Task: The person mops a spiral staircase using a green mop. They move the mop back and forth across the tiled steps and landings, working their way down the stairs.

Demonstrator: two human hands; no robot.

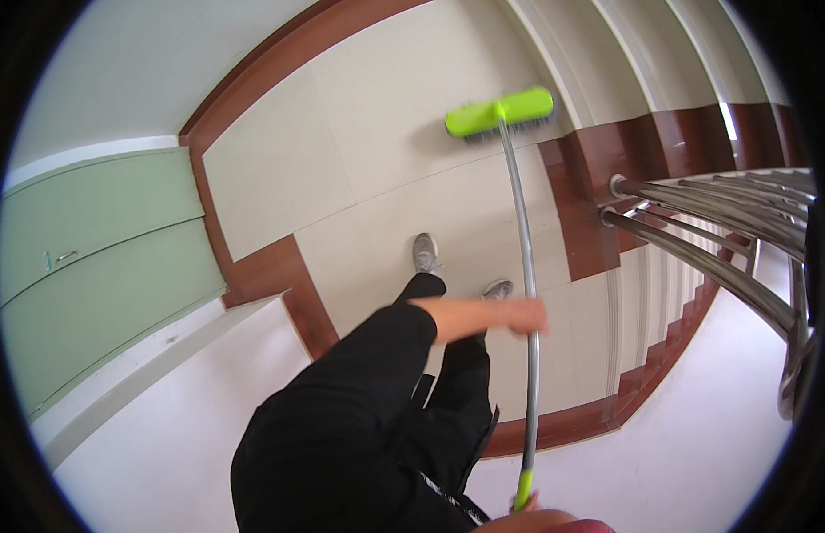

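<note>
A push broom with a bright green head (475, 118) and dark bristles spans the view on a long metal handle (523, 233). My left hand (527, 316) is wrapped around the middle of that handle, slightly blurred. Lower down, at the bottom edge, my right hand (531, 501) holds the green end grip (524, 485); most of this hand is hidden or cut off. The broom head is over the beige tiled floor (385, 113), beside the lowest step. Whether the bristles touch the tiles, I cannot tell.
Stairs (605, 73) rise at the upper right; another flight (642, 300) lies beyond the metal railing (705, 246). A pale green door (106, 220) is on the left. Dark red tile borders (266, 266) edge the landing. My grey shoes (424, 252) stand on it.
</note>
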